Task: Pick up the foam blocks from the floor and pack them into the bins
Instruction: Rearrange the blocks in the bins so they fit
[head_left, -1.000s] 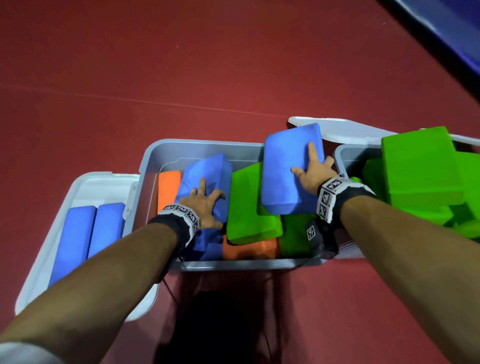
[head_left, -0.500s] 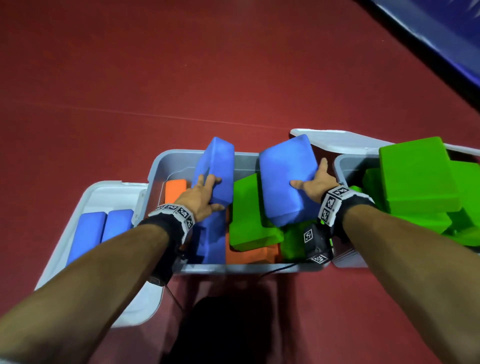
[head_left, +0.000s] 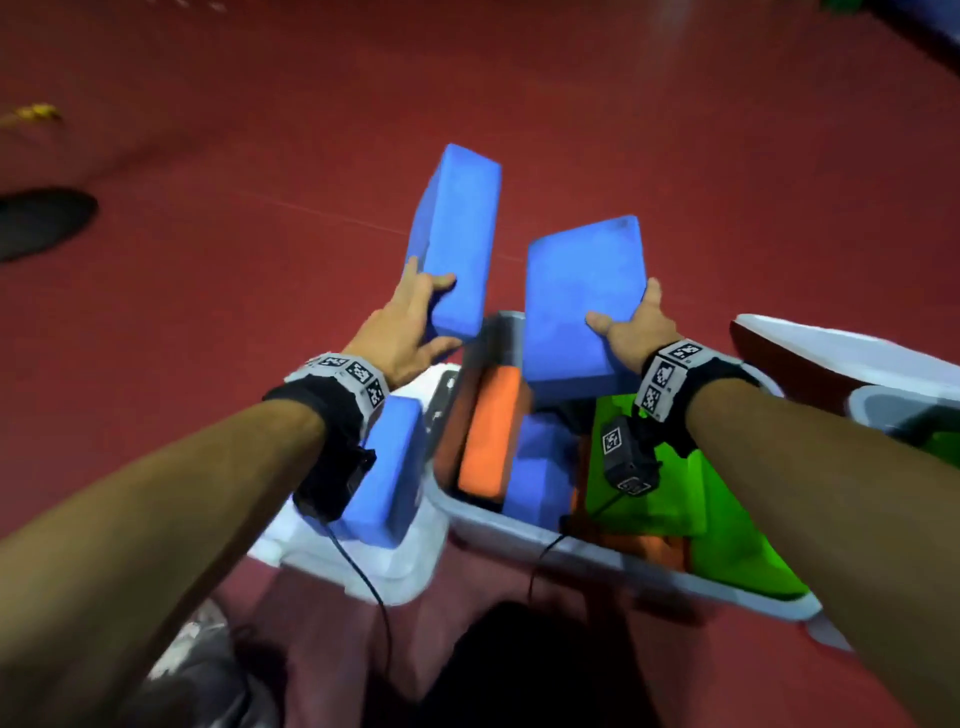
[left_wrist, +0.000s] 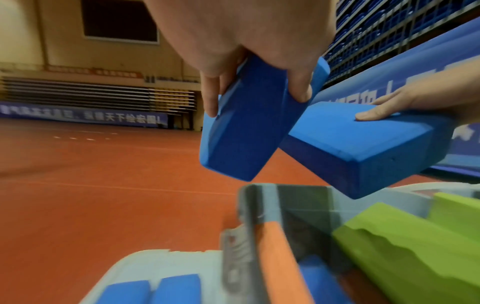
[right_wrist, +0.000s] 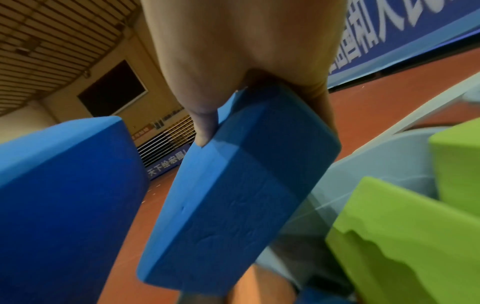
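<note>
My left hand (head_left: 415, 317) grips the near end of a blue foam block (head_left: 457, 239), raised on edge above the floor just left of the middle bin (head_left: 545, 540). In the left wrist view its fingers (left_wrist: 298, 90) wrap that blue block (left_wrist: 241, 131). My right hand (head_left: 631, 325) holds a second blue block (head_left: 576, 306) by its lower right side, above the bin's far end; the right wrist view has this block (right_wrist: 233, 201) pinched between thumb and fingers. The bin holds orange (head_left: 491, 431), blue (head_left: 540, 467) and green (head_left: 675, 467) blocks.
A white lid or tray (head_left: 384, 566) at the left carries blue blocks (head_left: 395, 467). Another bin (head_left: 904, 410) with a white lid (head_left: 841, 353) stands at the right. A dark shoe (head_left: 41, 218) lies on the red floor at far left. Wrist cables hang over the bin's near wall.
Both hands have lifted their blue blocks up and out of the middle bin. The left block now stands clear above the floor. The view has swung, so the bins sit lower right.
</note>
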